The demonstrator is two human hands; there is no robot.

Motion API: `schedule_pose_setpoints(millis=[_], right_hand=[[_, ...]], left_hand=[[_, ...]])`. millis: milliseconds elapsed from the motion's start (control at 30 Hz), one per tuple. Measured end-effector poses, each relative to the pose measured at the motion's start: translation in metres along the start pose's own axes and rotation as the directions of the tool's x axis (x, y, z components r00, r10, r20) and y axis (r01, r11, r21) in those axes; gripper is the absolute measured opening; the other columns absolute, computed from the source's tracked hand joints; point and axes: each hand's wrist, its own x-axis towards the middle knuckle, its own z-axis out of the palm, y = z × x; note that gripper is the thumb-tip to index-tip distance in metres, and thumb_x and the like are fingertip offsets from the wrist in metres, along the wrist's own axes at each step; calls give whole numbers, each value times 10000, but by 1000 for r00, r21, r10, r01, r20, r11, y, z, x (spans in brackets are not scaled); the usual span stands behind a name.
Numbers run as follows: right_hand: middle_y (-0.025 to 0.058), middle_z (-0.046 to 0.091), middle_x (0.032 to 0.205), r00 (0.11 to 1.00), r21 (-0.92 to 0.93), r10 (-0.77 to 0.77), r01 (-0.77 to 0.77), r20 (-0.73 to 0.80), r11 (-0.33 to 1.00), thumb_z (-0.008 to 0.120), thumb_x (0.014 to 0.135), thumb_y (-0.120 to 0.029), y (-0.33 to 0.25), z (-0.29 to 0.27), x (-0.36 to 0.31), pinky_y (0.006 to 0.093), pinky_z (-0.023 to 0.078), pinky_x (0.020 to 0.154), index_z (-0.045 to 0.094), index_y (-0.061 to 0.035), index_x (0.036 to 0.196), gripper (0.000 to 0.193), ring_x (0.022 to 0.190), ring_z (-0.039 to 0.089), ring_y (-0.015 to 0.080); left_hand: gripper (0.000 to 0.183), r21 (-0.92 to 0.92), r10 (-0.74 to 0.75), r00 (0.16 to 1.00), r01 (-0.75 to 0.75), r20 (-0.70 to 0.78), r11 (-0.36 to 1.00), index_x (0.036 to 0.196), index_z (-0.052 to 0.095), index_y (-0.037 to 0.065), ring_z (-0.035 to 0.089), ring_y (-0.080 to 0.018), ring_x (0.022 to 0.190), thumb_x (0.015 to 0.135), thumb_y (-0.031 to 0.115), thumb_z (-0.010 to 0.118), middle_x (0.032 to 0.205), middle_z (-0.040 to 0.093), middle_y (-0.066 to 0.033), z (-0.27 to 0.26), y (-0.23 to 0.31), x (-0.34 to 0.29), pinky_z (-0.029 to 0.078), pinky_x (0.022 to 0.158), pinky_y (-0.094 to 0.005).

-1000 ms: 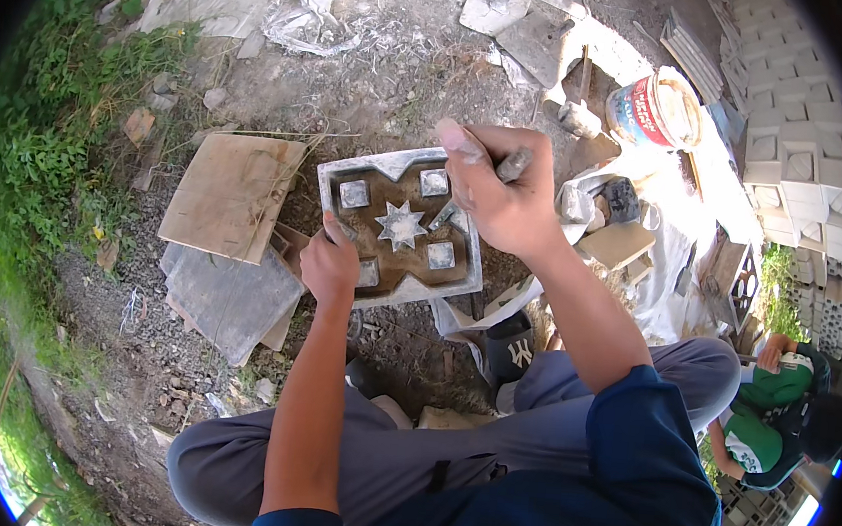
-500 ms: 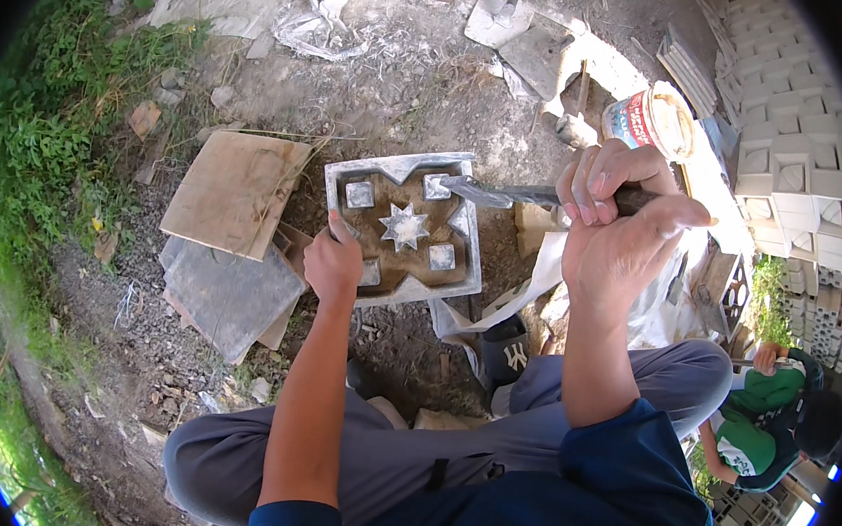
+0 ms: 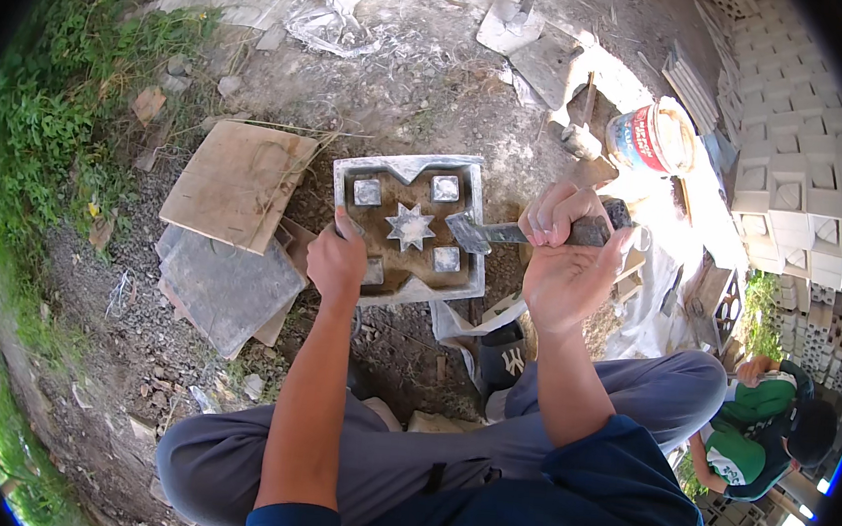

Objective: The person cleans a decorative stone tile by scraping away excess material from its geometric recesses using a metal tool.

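A grey metal block mould [image 3: 428,294] lies before me, with a star-shaped post [image 3: 410,227] in its middle and square posts at its corners. Its recesses have a brown, dusty look. My left hand [image 3: 337,264] is closed on the mould's left wall, thumb over the rim. In my right hand [image 3: 570,260] is a scraper [image 3: 466,234], held by its dark handle. The flared metal blade reaches over the mould's right wall, its tip to the right of the star; whether it touches the metal I cannot tell.
Left of the mould, a brown board [image 3: 239,184] rests on grey slabs [image 3: 226,287]. A paint bucket [image 3: 653,138] and a brush-like tool [image 3: 581,139] stand at the far right. Stacked pale blocks [image 3: 797,134] line the right side, where another person [image 3: 759,428] sits. Greenery [image 3: 45,144] borders the left.
My right hand has come down and leftward, turning the scraper so its broad blade shows. The blade has moved from the far right corner post to the right wall. My left hand keeps its hold.
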Motion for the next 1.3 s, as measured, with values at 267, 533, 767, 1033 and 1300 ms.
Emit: schedule_pose_setpoints(millis=[267,533,767,1033,1300], right_hand=[[39,367,652,975,-274,-194,217,106,937,306,984,-673,27,3,-18,279,251,505,387,-58,747,664,569,326,127],[18,353,629,973,-228,-165,200,161,953,311,955,-708,38,2,2,271,242,508,402,-53,773,685,548,277,112],[21,391,623,960,-174,-234,259,152,950,396,1036,-496,52,-1,15,274,274,450,429,12,773,573,503,341,104],[28,399,659,948,-118,-183,219,262,969,456,1043,-381,52,-7,18,277,283,473,407,12,855,438,536,355,104],[25,394,652,915,-52,-250,280,316,959,468,1039,-337,47,-4,4,269,321,486,417,9,868,389,559,404,114]], left_hand=[[623,-6,18,1000,-18,-9,1000,905,747,23,659,-477,839,1023,479,339,842,692,-268,1,3,0,530,766,-551],[613,22,-29,999,29,18,999,924,741,27,655,-473,868,1024,475,334,863,692,-263,0,5,0,522,782,-550],[694,-27,-33,999,34,40,999,941,726,-33,630,-500,906,1030,503,293,911,676,-305,-1,4,0,488,834,-568],[676,-21,-34,998,36,57,999,929,733,-13,630,-500,903,1032,490,292,894,678,-297,-3,7,0,491,817,-572],[627,-9,-22,1000,22,19,1000,894,735,21,644,-487,855,1025,479,327,851,681,-278,-2,9,0,515,783,-555]])
